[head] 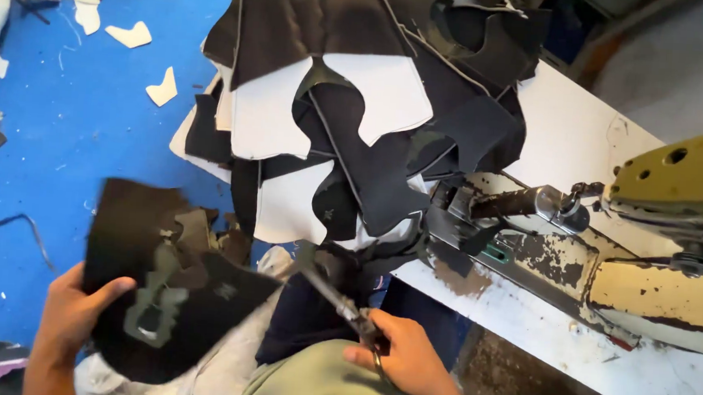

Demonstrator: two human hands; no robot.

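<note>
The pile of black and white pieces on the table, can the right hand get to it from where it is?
Probably yes. The right hand holds scissors whose tips point toward the pile on the white table, with nothing between them. The left hand grips a separate black piece.

Two hands (76, 311); one scissors (337, 298); one sewing machine (658, 232)

We see both our hands, left hand (76, 307) and right hand (407, 357), bare, forearms uncovered; below them an olive-green shirt (315, 386) and what may be dark blue trousers (303, 321)
</note>
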